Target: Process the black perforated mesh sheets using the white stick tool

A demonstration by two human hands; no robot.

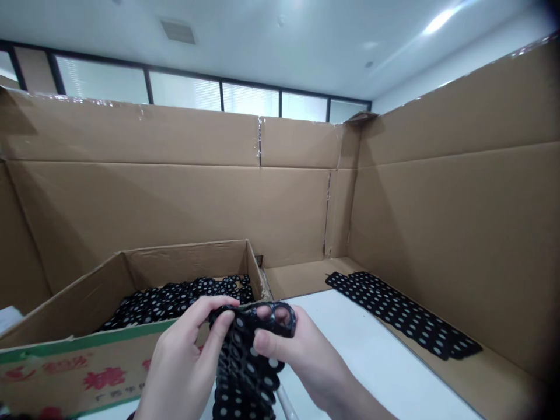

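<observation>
- Cardboard box (72, 382) with a green-edged side stands at about 10 o'clock from the held piece; inside lies a loose heap of dotted black pieces (175, 300), crumpled together, so they look limp and probably light.
- Left hand (181, 356): thumb and forefinger are pinched together on the upper left edge of the dotted black strip. That small pinch probably suits cloth this thin.
- The dotted black strip (249, 379) hangs between both hands, its lower end toward 6 o'clock. It looks soft and foldable, with little weight and some grip to its surface; the scalloped edges and cut-out holes may stretch or snag if tugged. The solid band at the top seems the surest place to hold.
- Right hand (301, 350): thumb in front and fingers behind grip the strip's top right, skin showing through two openings.
- White desk (354, 350) spreads toward 3 o'clock, a flat support for such floppy stuff.
- Flat dotted strips (402, 312) lie overlapping between 2 and 3 o'clock, beside the cardboard wall (459, 221); their long edges look easiest to lift.
</observation>
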